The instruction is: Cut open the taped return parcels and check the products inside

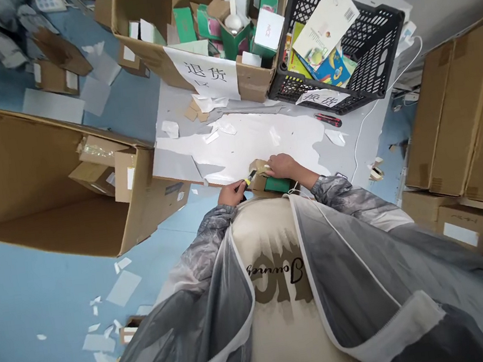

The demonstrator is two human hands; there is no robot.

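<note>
My left hand (231, 194) is closed round a yellow and black utility knife (248, 180), its tip pointing at a small cardboard box (260, 184) at the table's near edge, close to my body. Fingers of my right hand (285, 167) grip the raised flap of that box from the other side. Inside the box a green carton (276, 184) shows. The lower part of the box is hidden by my shirt.
A large carton (250, 79) of green-and-white boxes and a black crate (346, 96) of booklets stand at the back. A red-black cutter (328, 120) and paper scraps lie on the table (262, 136). An open carton (47, 189) is left; stacked cartons (450, 112) stand right.
</note>
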